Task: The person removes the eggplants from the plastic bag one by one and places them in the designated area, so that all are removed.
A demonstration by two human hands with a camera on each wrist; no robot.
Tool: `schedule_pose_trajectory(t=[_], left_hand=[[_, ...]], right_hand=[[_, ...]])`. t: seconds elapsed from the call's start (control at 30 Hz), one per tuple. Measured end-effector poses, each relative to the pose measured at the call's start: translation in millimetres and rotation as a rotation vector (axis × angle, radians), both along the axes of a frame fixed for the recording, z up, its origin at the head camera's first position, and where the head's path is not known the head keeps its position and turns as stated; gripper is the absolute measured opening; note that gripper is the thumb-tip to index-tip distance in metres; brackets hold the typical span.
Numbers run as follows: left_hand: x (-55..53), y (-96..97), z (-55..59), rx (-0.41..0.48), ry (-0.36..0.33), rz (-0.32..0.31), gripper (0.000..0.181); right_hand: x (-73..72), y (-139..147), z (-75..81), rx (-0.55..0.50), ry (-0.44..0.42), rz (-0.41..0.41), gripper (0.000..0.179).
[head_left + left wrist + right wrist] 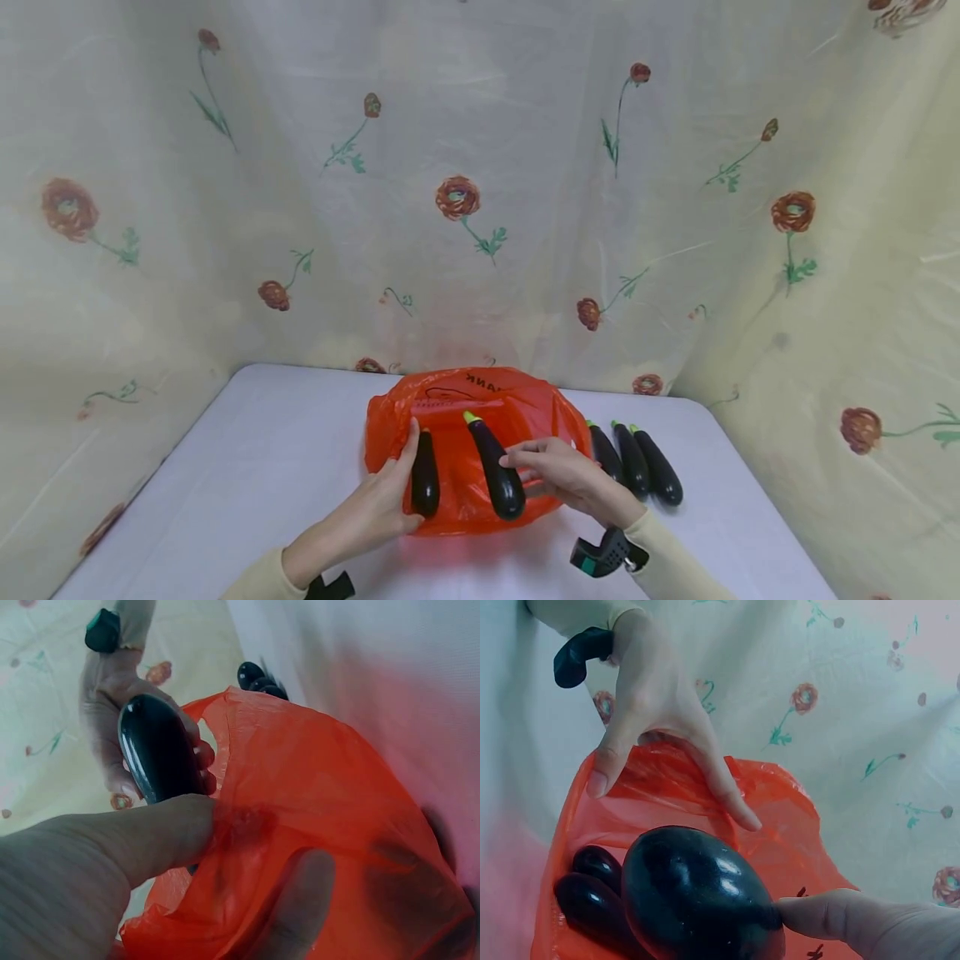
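Note:
A red plastic bag (pixel 465 517) lies on the table with its mouth spread toward me. My left hand (pixel 382 500) grips the bag's left edge, thumb on one side of the film and fingers on the other. My right hand (pixel 558 475) holds an eggplant (pixel 495 471) by its side over the bag's mouth, green stem end pointing away. Inside the bag, at the left, another eggplant (pixel 425 479) shows. From the right wrist view, two eggplants (pixel 592 900) are visible in the bag, beyond the held one. The right hand's lower fingers are partly hidden in the head view.
Three more eggplants (pixel 633 462) lie side by side on the white table (pixel 285 442), just right of the bag. A flower-printed curtain (pixel 525 250) hangs behind the table and along its sides.

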State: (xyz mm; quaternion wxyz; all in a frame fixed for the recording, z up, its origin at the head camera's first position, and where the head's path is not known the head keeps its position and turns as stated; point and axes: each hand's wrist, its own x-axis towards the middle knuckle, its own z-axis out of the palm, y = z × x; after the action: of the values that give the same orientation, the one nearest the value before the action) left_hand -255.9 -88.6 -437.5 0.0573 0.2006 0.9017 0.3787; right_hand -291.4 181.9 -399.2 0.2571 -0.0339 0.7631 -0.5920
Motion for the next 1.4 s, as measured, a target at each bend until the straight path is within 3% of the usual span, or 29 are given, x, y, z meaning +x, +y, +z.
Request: schedule_pose_trajectory(t=[0.37, 0.87, 1.2, 1.4], left_hand=[[1.3, -1.7, -2.6, 0.033, 0.016, -0.015, 0.124], [0.2, -2.0, -4.0, 0.025, -0.012, -0.007, 0.12], [-1.4, -1.7, -1.0, 0.024, -0.009, 0.006, 0.12], [-1.0, -2.4, 1.4, 0.022, -0.026, 0.011, 0.12]], right_hand=[[16.2, 17, 12.2, -0.023, 0.015, 0.033, 0.051], [34.1, 45, 28.9, -0.01, 0.05, 0.007, 0.055], [43.4, 71, 39.1, -0.105, 0.064, -0.006, 0.059], [46.3, 90, 42.5, -0.096, 0.07, -0.039, 0.062]])
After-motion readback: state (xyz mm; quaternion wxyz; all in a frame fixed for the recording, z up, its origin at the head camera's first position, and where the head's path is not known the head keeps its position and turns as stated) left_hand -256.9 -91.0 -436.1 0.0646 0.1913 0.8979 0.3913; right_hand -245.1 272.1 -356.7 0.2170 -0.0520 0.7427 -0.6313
